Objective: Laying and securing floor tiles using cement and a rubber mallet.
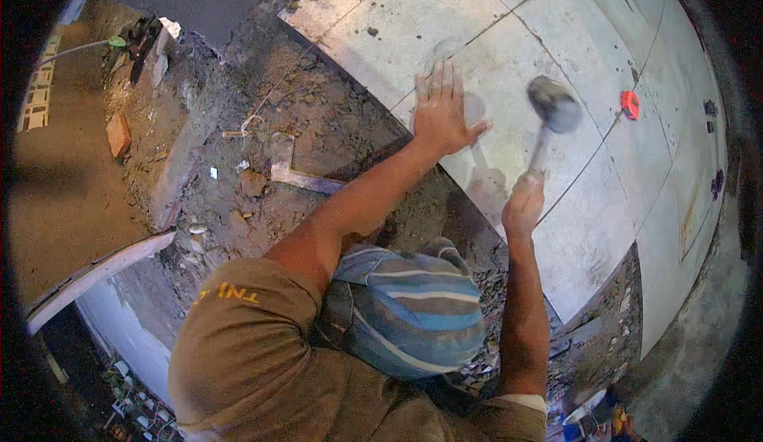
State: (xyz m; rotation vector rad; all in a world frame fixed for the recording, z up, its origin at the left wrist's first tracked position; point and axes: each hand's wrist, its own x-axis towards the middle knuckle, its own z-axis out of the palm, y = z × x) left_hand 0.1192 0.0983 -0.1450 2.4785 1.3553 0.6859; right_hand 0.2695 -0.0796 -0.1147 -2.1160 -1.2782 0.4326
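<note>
My left hand (443,112) lies flat on a pale floor tile (517,52), fingers stretched out, near the tile's edge above the bare earth. My right hand (524,203) is closed around the handle of a mallet (551,102). The mallet's dark and pale head is raised over the tiles and smeared by motion. Its shadow and that of my right hand fall on the tile between my hands. To the right of the mallet a small red tape measure (629,105) rests on the tiles.
Loose soil and rubble (318,108) border the tiles on the left. An L-shaped metal square (306,178) lies on the soil near my left forearm. Further left are a piece of brick (118,136) and a hose (75,51). A small dark object (710,116) sits at the far right.
</note>
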